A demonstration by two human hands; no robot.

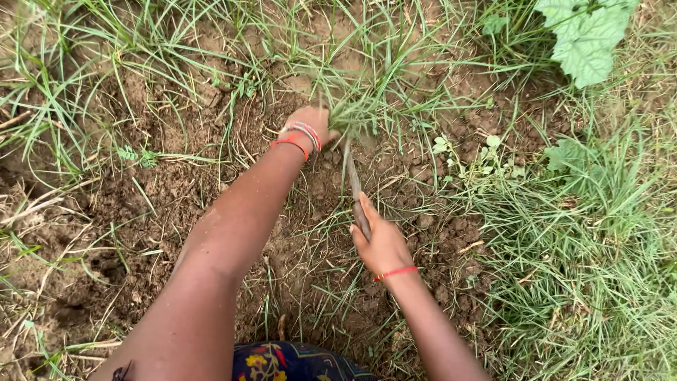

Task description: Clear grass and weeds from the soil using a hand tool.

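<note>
Head view shows the left hand (310, 125) gripping a grass tuft (360, 109) at its base while the right hand (381, 245) clasps a narrow blade (352, 185) aimed there (tip hidden); a slip risks cutting those left fingers.

green grass tuft (356, 106), brown soil (141, 212), red bangles (300, 137), red thread bracelet (395, 272), dark floral-patterned cloth (289, 361)

Under me the ground (141, 204) is bare, clumpy brown soil. Thin grass (585, 268) lies thick along my right and sprouts in tufts ahead. Dry straw bits (35, 208) lie scattered on the dirt at my left.
</note>
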